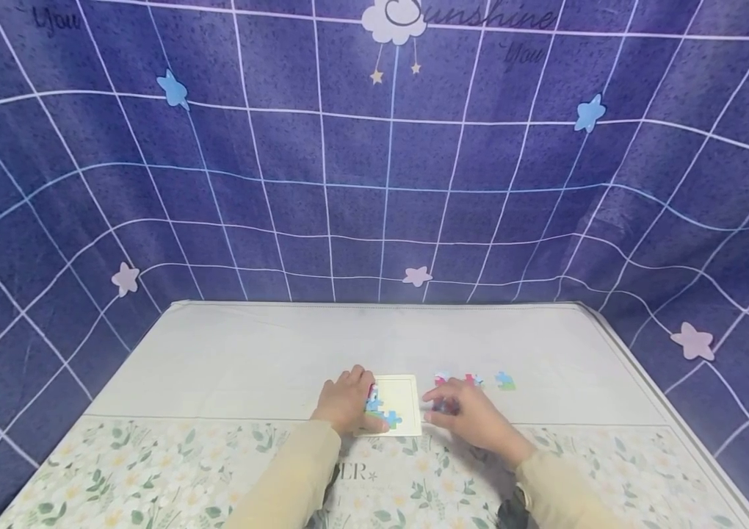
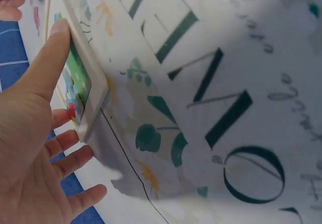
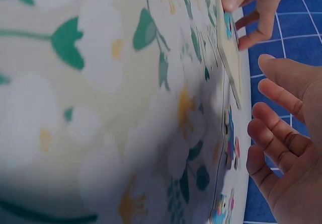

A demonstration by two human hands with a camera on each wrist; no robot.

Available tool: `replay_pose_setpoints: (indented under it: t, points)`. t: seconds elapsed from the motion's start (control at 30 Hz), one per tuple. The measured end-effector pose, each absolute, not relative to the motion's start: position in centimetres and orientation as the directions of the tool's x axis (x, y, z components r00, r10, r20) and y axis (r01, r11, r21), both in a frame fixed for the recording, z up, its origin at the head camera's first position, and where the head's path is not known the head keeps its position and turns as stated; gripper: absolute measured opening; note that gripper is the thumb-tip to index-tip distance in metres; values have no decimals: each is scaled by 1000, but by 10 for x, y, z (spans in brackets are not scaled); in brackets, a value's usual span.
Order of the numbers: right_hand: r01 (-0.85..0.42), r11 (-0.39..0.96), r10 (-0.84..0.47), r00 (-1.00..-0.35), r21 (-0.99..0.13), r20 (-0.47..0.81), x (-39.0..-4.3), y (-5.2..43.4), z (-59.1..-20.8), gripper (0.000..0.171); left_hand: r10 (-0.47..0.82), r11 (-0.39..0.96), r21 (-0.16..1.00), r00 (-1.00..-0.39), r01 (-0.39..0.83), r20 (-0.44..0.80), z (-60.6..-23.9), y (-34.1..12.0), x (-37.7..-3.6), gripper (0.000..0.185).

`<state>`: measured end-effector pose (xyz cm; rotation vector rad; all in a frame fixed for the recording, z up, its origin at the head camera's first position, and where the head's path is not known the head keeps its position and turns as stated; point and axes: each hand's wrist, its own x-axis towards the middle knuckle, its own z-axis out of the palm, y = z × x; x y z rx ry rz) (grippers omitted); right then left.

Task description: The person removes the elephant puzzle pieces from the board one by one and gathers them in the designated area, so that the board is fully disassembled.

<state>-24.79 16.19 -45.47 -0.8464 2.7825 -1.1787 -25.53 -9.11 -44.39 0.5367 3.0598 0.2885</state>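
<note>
Left hand [image 1: 346,400] on puzzle tray [image 1: 407,397], few pieces [image 1: 384,417] inside.

Before you, a dark blue backdrop [image 1: 374,184] with a white grid, pastel stars [image 1: 172,90] and a cloud [image 1: 393,20], your counter [image 1: 282,345] draped in pale cloth, floral tablecloth [image 1: 150,470] nearest you, soft even light

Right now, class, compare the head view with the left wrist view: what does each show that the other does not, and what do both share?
Only the head view shows the loose puzzle pieces lying to the right of the puzzle tray, the right hand beside them, both beige sleeves and the blue star backdrop.

Only the left wrist view shows the large dark lettering printed on the tablecloth close up, and the tray's raised edge from the side.

Both show the left hand resting on the tray, its thumb along the near edge, with coloured pieces already inside the tray, and the floral tablecloth.
</note>
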Motion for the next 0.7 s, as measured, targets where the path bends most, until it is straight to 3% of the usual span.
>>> replay_pose_setpoints:
  t: [0.4, 0.7]
  points:
    - [-502, 569, -516, -834, -651, 192, -246, 143, -452, 27, 379, 870, 367, -923, 331, -65, -436, -103, -262, 79]
    - [-524, 581, -550, -817, -624, 173, -249, 127, -454, 27, 388, 872, 353, -919, 340, -74, -435, -107, -264, 80]
